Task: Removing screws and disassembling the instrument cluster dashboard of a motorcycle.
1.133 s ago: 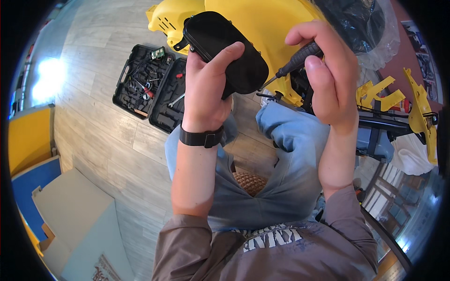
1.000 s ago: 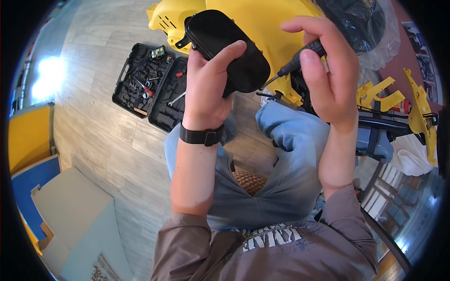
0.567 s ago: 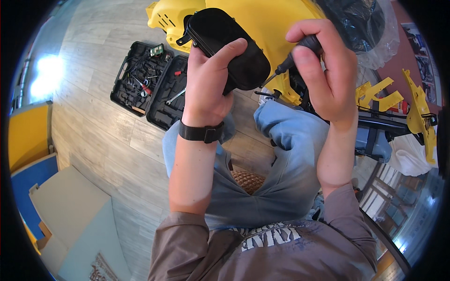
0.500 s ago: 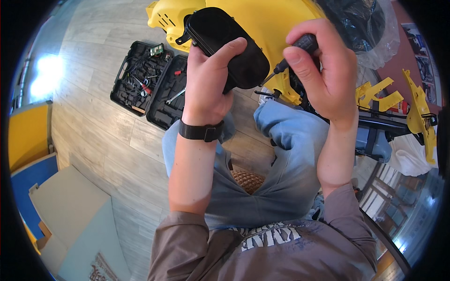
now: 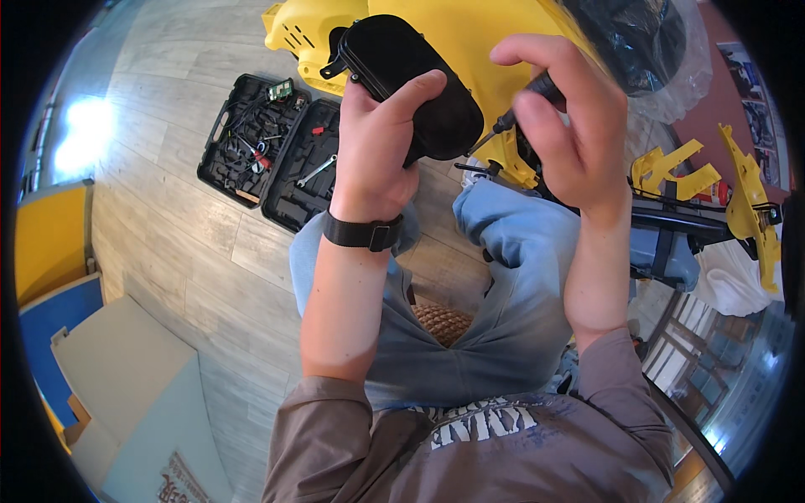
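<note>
I have the black box (image 5: 407, 52) raised in front of the yellow shell (image 5: 470, 38). Left hand (image 5: 377, 138): gripping the box's lower left side, thumb across its face. Right hand (image 5: 579, 126): thumb and curled fingers gripping the screwdriver (image 5: 506, 121), index finger extended. The driver tip is at the box's lower right corner; I cannot confirm engagement with a fastener. Status: the box appears closed; I judge work at this corner under way, not complete. Fasteners done or remaining cannot be counted. On the floor (image 5: 168, 226), the tool case (image 5: 289, 197) lies open, wrench (image 5: 317, 170) near its right edge. Change from half a second ago: index finger extended further, right hand slightly left, more wrench visible; box nearly unmoved.
</note>
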A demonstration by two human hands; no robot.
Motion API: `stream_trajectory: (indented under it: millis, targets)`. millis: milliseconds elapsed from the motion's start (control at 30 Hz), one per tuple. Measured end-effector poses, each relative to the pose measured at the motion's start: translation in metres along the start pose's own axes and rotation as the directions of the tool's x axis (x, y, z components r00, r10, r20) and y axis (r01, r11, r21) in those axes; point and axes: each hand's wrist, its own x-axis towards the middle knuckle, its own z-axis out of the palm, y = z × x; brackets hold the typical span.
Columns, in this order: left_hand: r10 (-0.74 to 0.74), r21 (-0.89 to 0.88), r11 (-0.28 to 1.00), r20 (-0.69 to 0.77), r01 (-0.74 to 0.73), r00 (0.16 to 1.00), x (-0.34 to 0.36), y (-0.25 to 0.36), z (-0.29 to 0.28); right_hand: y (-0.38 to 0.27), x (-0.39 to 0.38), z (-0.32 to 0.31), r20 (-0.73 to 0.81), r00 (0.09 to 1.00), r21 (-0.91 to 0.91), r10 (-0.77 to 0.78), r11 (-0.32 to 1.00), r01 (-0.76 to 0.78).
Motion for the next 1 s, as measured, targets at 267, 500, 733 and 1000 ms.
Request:
stream_trajectory:
  millis: [267, 500, 733, 1000]
  targets:
    - [0.034, 0.009, 0.999, 0.016, -0.035, 0.999, -0.002, 0.002, 0.001, -0.02, 0.003, -0.006, 0.04, 0.976, 0.059, 0.214, 0.974, -0.216]
    - [0.051, 0.006, 0.999, 0.016, -0.051, 0.999, -0.001, 0.003, -0.003, -0.004, -0.002, -0.007, 0.094, 0.995, 0.012, 0.043, 0.999, -0.044]
    - [0.068, -0.005, 0.998, 0.038, -0.068, 0.997, 0.002, 0.002, -0.004, -0.006, 0.002, -0.001, -0.024, 0.998, 0.128, 0.057, 0.99, -0.054]
    - [0.04, -0.007, 0.999, 0.008, -0.04, 0.999, -0.002, 0.005, 0.001, -0.001, -0.011, -0.007, 0.013, 0.985, -0.234, 0.174, 0.958, -0.166]
